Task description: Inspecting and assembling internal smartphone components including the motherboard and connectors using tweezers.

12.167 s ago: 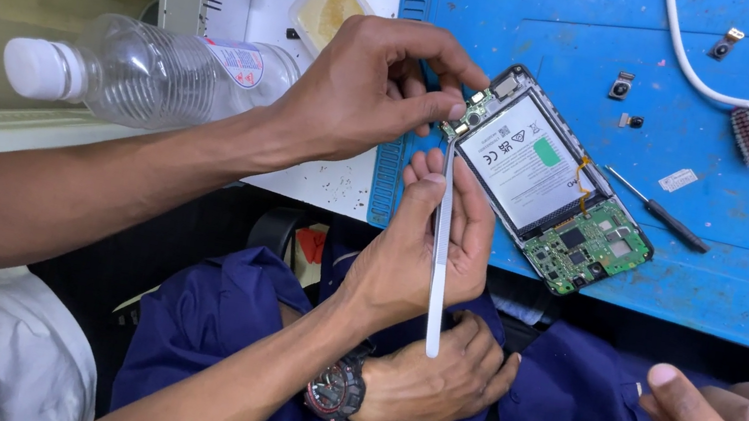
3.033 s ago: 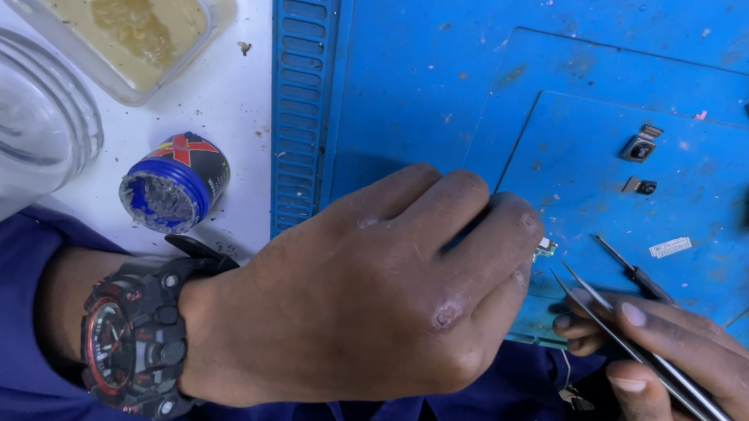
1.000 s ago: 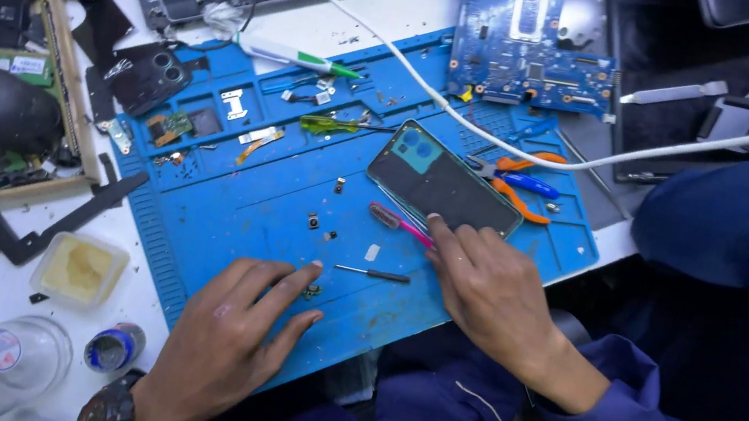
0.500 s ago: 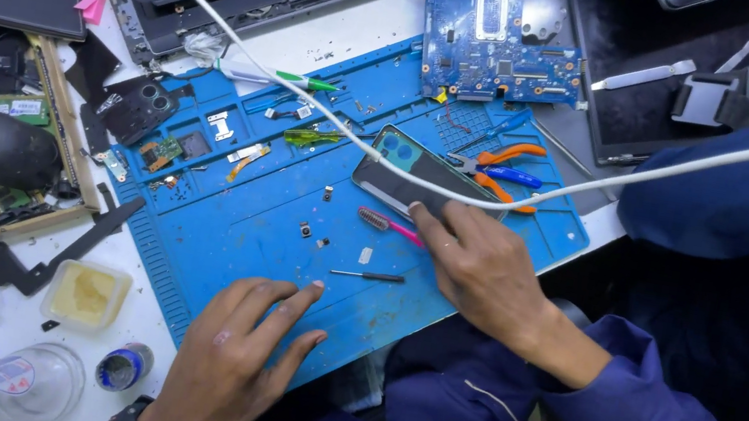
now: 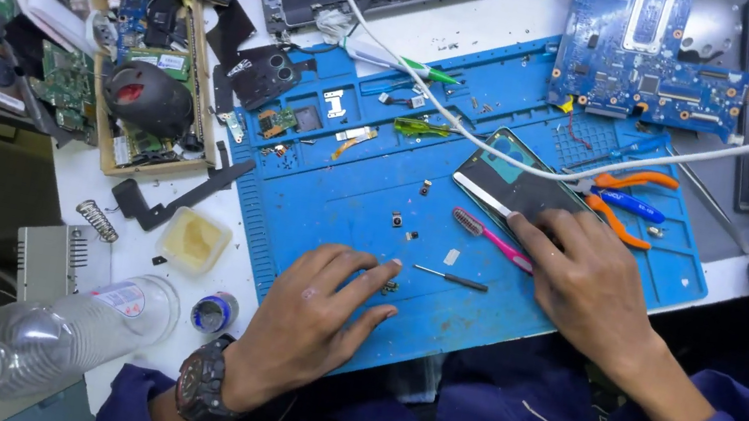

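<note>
one blue mat (image 5: 345,206), one phone (image 5: 511,185), one pink brush (image 5: 489,239), one screwdriver (image 5: 450,277), one plastic bottle (image 5: 38,342), two hands (image 5: 310,322)

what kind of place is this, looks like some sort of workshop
Most likely an electronics or phone repair bench. A blue repair mat covers the table, a bare blue circuit board lies at its far edge, and the right hand rests on a phone, with loose small parts and orange-handled pliers nearby.
</note>
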